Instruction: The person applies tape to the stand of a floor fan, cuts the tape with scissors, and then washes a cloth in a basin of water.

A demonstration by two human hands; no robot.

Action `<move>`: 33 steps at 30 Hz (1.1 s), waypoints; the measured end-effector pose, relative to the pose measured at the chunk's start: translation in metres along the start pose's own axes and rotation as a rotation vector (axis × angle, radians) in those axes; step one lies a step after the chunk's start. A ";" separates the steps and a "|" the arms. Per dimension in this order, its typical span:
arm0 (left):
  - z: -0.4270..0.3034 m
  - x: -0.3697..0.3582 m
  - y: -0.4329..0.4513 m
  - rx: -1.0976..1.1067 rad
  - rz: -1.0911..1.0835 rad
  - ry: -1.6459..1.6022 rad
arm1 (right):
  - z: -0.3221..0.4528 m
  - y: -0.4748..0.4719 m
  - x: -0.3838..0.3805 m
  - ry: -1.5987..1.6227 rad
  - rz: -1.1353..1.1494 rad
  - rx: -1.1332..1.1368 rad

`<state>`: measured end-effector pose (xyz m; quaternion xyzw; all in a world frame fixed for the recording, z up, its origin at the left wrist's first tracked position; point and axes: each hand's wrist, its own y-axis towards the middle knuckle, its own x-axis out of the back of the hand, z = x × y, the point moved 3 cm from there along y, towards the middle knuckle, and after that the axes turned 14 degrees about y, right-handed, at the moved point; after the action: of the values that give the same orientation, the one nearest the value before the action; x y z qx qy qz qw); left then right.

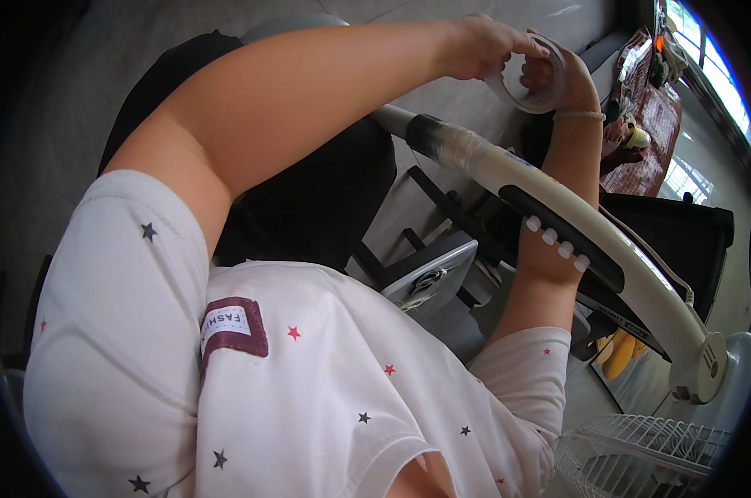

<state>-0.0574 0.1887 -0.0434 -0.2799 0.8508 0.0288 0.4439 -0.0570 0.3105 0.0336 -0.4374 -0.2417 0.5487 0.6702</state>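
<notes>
A roll of translucent tape (554, 98) is held upright near the top right. My right hand (568, 71), with a beaded bracelet at its wrist, grips the far side of the ring, its curled fingers showing through the opening. My left hand (490, 46) touches the roll from the other side, the index finger extended across its upper rim. Below both hands, a beige fan stand (574, 208) with several white buttons slants down to the right. Clear wrapping (456, 146) surrounds its joint with a grey pole (393, 119).
A white wire fan cage (649, 445) is at the lower right. Beyond my right arm are a black treadmill-like deck (668, 243) and a glossy reddish-brown surface (655, 137) holding assorted items. A grey panel with cords (434, 277) lies between my arms.
</notes>
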 end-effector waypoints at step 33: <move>-0.007 0.014 -0.284 0.039 -0.295 0.542 | -0.233 -0.118 -0.088 0.446 -0.774 0.615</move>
<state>0.0735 -0.0586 0.0064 -0.3893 0.8887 -0.1281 0.2056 0.1678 0.1504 0.0314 -0.2062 -0.0651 0.2010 0.9554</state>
